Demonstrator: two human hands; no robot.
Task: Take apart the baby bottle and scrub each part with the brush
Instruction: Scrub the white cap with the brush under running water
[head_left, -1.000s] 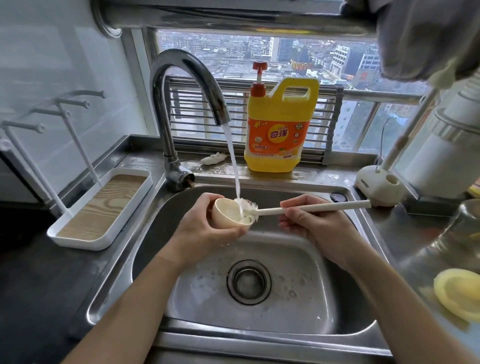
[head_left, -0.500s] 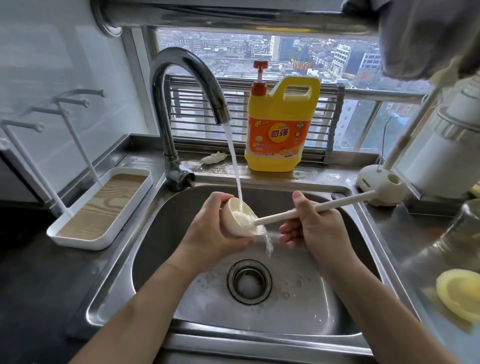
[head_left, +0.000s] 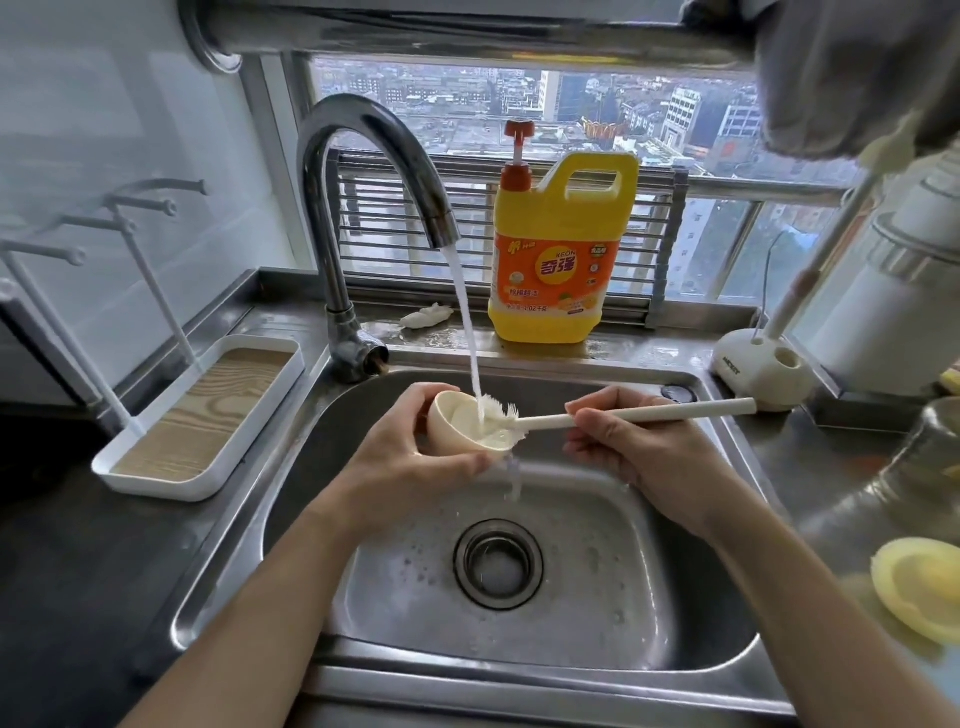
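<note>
Left hand (head_left: 410, 462) grips cream bottle cap (head_left: 454, 434) over sink (head_left: 727, 519), under running tap (head_left: 395, 171). Right hand (head_left: 639, 452) pinches brush (head_left: 675, 410), bristles inside cap. Scrubbing likely midway; yellow part (head_left: 919, 592) lies on counter (head_left: 831, 493).

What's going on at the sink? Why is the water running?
Someone is washing a baby bottle part. The left hand holds a small cream cap over the steel sink, under water running from the faucet. The right hand holds a long white brush by its handle, bristles inside the cap. A yellow dish soap jug stands behind the sink.
</note>
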